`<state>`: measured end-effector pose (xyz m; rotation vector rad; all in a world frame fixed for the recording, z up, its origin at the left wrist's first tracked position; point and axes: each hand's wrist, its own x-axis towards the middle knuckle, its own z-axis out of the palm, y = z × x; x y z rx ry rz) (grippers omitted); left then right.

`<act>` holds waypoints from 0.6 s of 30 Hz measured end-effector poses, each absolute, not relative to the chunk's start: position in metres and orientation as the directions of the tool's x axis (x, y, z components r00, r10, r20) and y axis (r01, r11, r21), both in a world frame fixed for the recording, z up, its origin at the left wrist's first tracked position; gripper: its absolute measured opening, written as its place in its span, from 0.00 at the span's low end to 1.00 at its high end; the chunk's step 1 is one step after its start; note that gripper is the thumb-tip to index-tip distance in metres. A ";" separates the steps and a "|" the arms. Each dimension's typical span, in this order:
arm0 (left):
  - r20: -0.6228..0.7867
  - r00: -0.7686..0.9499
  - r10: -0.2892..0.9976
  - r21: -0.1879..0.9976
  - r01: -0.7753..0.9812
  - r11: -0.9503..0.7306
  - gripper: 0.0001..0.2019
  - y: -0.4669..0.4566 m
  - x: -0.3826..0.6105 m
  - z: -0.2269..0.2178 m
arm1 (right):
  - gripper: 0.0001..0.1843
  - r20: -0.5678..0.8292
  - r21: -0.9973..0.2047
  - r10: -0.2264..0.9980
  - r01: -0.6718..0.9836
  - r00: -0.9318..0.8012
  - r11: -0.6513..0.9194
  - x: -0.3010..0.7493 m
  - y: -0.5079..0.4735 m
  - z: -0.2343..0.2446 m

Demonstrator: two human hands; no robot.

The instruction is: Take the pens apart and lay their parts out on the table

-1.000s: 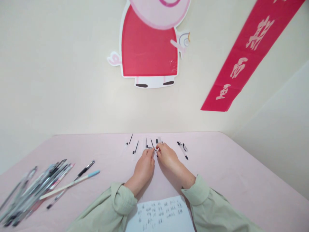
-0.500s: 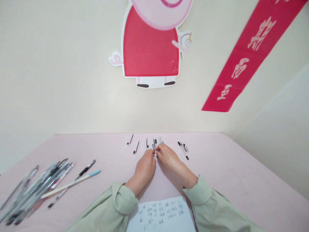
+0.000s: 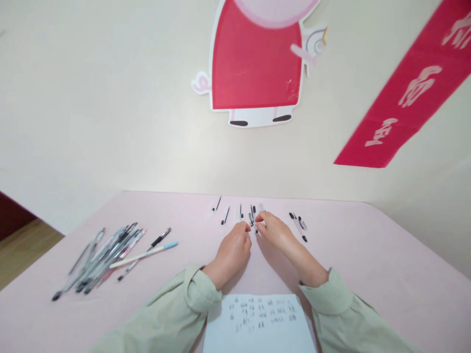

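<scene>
My left hand (image 3: 232, 249) rests on the table with its fingers loosely curled and nothing visible in them. Its fingertips are just left of a dark pen cap with a clip (image 3: 250, 218). My right hand (image 3: 275, 231) is on the other side, thumb and forefinger apart, beside the same small group of pen parts. Under its fingers, part of that group is hidden. Left of it lie several thin black pen refills (image 3: 227, 214) with dark ends, spread in a row. To the right lie a pen barrel with a black end (image 3: 299, 227) and another black cap (image 3: 302, 223).
At the left is a pile of several pens (image 3: 106, 257). A white stick with a blue end (image 3: 147, 254) crosses a black-grip pen (image 3: 160, 238). A handwritten sheet (image 3: 259, 338) lies between my forearms. The pink table (image 3: 368, 274) meets the wall at the back.
My hands have moved slightly apart, and their fingers have come away from the small pen parts between them. The whole view has shifted, so the table sits further right.
</scene>
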<state>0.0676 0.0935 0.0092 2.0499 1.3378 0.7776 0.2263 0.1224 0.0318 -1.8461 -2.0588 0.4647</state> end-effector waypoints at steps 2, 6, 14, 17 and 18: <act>0.147 0.331 0.932 0.695 0.636 -0.335 0.11 0.083 0.053 0.019 | 0.07 0.019 -0.461 0.990 0.877 -0.141 0.134 0.222 0.118 0.037; 0.150 0.321 0.935 0.528 0.774 -0.350 0.11 0.065 0.004 0.032 | 0.06 -0.040 -0.457 0.977 0.874 -0.209 0.168 0.215 0.110 0.047; 0.305 0.206 0.930 -0.108 0.977 -0.181 0.12 0.057 -0.106 0.030 | 0.07 -0.097 -0.451 0.965 0.875 -0.242 0.174 0.207 0.103 0.050; 0.303 0.227 0.925 -0.089 0.974 -0.210 0.09 0.059 -0.112 0.035 | 0.06 -0.096 -0.465 0.960 0.865 -0.263 0.190 0.204 0.098 0.051; 0.324 0.230 0.918 -0.018 0.971 -0.237 0.09 0.060 -0.107 0.038 | 0.06 -0.088 -0.487 0.958 0.851 -0.273 0.197 0.202 0.096 0.052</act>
